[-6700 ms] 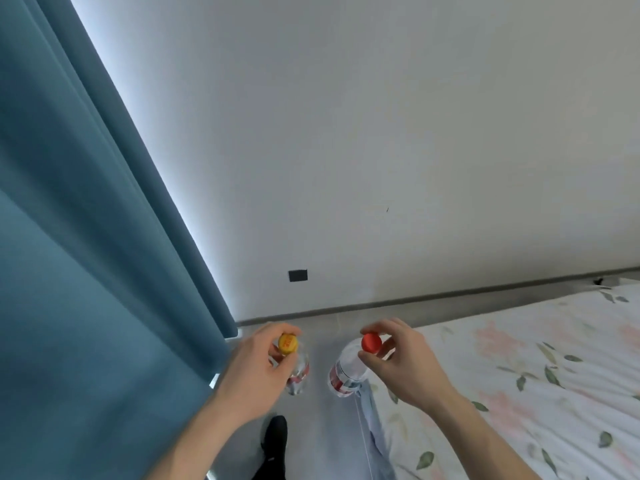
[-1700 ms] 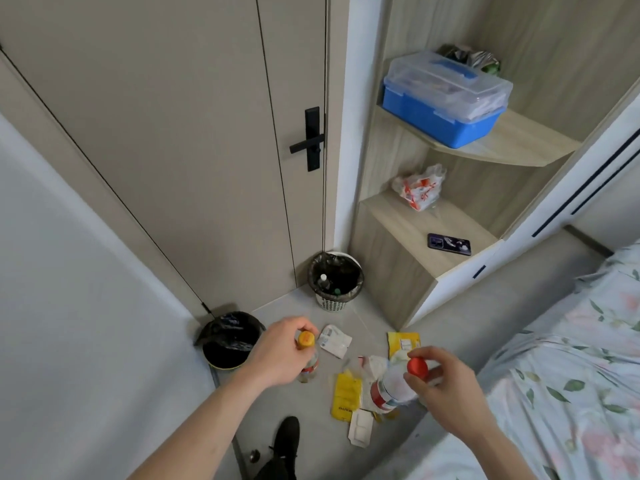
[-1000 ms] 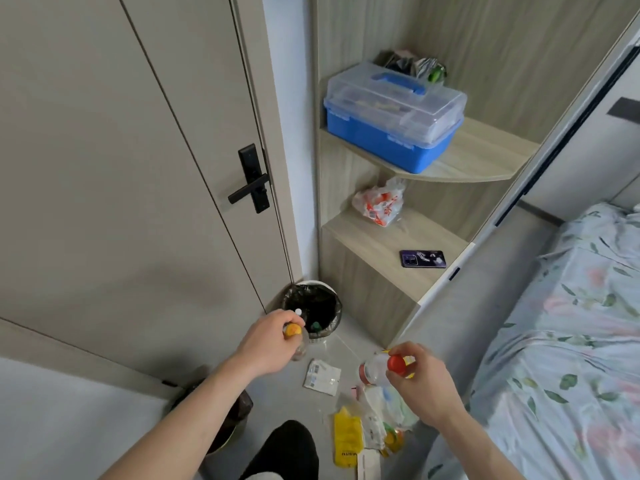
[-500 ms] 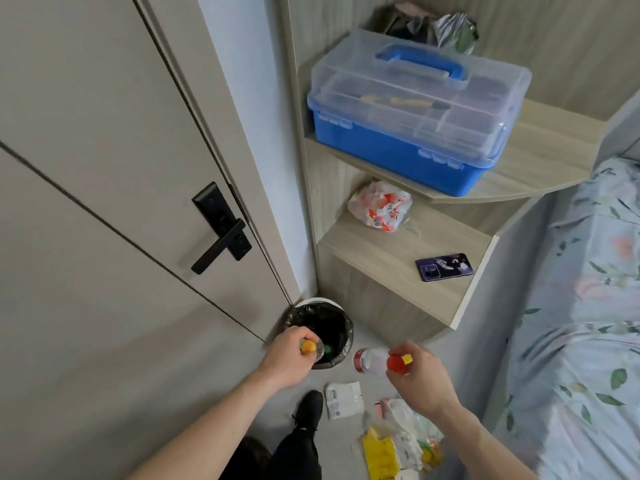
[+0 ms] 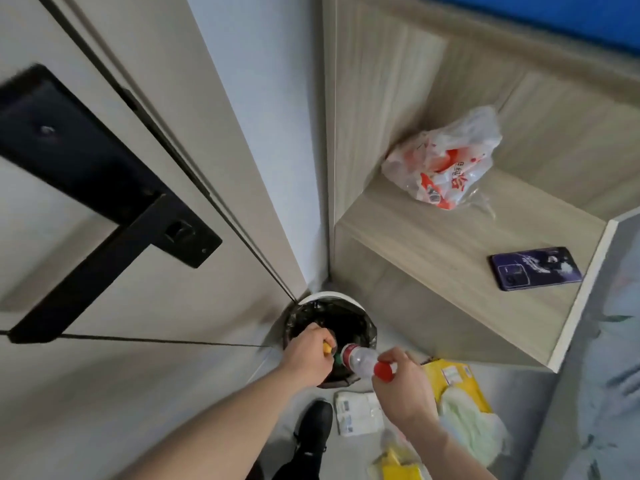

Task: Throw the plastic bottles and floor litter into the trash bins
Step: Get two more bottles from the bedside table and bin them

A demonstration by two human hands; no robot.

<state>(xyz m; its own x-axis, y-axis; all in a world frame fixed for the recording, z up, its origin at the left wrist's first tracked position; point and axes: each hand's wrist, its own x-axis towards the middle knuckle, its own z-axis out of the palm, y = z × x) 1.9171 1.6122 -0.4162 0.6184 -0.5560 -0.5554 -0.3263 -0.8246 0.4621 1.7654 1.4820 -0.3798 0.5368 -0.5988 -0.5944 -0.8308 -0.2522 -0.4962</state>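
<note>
**Two light bottles over the bin**

Your left hand (image 5: 308,351) is curled round a yellow-cap bottle (image 5: 86,347), mostly hidden, right above the bin (image 5: 329,299). Your right hand (image 5: 401,386) pinches the red-cap bottle (image 5: 360,358) at its cap, body pointing at the bin. Both look empty, so light, thin and easy to squash. The cap is the hard part, so hold there. Wrappers (image 5: 356,410) on the floor look soft and flat; pinch an edge.
</note>
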